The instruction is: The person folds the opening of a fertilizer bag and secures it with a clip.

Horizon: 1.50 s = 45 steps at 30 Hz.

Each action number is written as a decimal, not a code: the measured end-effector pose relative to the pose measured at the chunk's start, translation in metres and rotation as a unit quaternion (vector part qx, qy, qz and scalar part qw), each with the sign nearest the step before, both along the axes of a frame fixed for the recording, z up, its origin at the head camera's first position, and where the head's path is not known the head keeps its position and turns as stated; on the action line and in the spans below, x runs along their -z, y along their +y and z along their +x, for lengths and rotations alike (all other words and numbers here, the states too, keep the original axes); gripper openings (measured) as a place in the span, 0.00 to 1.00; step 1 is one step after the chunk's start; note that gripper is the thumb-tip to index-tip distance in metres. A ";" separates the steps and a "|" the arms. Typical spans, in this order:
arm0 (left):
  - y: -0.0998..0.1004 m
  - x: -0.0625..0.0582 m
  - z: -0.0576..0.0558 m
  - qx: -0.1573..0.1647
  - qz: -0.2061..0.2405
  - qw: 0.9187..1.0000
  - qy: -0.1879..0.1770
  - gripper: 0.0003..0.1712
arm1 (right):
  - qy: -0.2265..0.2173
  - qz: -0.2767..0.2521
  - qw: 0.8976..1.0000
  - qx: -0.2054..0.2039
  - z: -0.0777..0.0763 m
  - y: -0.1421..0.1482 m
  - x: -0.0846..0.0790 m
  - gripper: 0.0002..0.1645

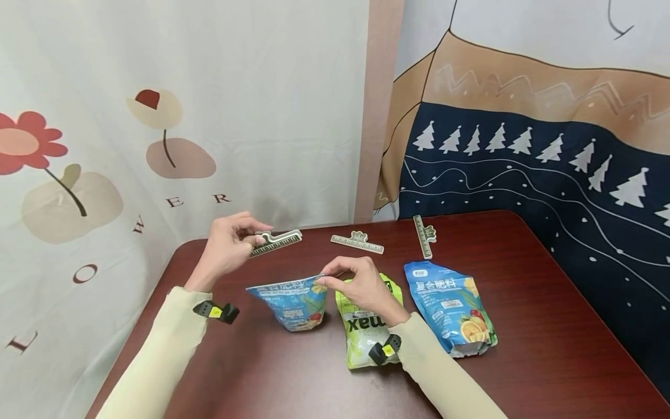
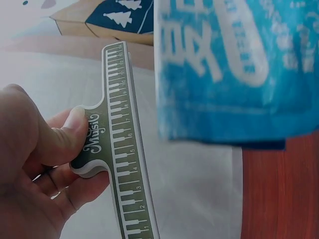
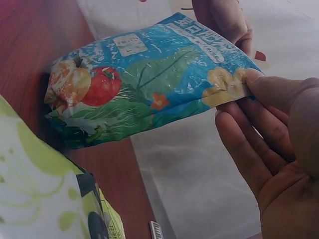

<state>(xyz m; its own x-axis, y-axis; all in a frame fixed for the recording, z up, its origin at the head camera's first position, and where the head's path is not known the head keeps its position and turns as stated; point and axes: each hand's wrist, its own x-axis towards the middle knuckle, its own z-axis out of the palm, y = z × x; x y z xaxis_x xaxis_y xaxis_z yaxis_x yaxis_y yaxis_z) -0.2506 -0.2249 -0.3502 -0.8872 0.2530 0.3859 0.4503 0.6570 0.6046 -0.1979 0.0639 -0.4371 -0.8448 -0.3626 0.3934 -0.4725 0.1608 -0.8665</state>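
Note:
My left hand (image 1: 230, 241) pinches the handle of a green, piano-key patterned bag clip (image 2: 122, 134) marked "Music". The clip is up behind and to the left of a blue fertilizer pouch (image 1: 294, 305), apart from it. My right hand (image 1: 363, 285) pinches that pouch's top right corner between thumb and fingers, as the right wrist view also shows. The pouch stands upright on the table, its top edge drawn flat. Fruit and vegetable pictures cover its lower front (image 3: 104, 87). In the left wrist view the top of the pouch (image 2: 234, 74) looms close, beyond the clip.
A green-and-white pouch (image 1: 361, 343) lies beneath my right wrist, partly hidden. Right of it lies another blue pouch (image 1: 450, 308). Two more clips lie at the back, one crosswise (image 1: 357, 242) and one lengthwise (image 1: 425, 237). Curtains hang behind the dark red table (image 1: 549, 349).

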 end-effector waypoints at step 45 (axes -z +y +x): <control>0.033 -0.004 0.070 0.051 -0.014 0.996 0.066 0.27 | 0.002 0.004 1.000 -0.002 -0.002 0.003 -0.001 0.05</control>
